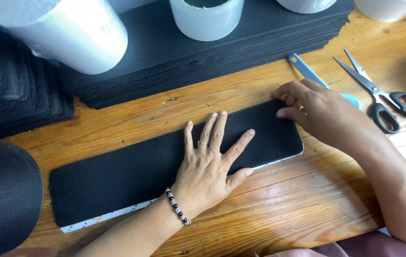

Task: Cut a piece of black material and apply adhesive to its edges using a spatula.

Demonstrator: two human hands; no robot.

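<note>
The left hand (207,166) is laid flat, palm down, on the black textured strip (131,176). Its fingers are spread and point away from the body, the thumb is angled out to the right, and nothing is gripped; the strip is only pressed against the desk (279,209). A ring is seen on one finger and a beaded bracelet (178,207) at the wrist. The forearm enters from the lower left edge.

The right hand (315,109) is placed at the strip's far right corner. Its fingers are curled inward, with the fingertips (284,113) touching the strip's top edge. Whether the edge is pinched or merely touched cannot be told. The right forearm runs in from the lower right.

The strip lies flat at mid-desk. Its long axis runs left to right, the right end tilted slightly away from the body. A white backing edge (112,215) shows along its near side.

A stack of black sheets (203,57) lies beyond the strip, with pale rolls (69,28) on top. Blue-handled tool (307,71) and scissors (379,93) rest just right of the right hand.
</note>
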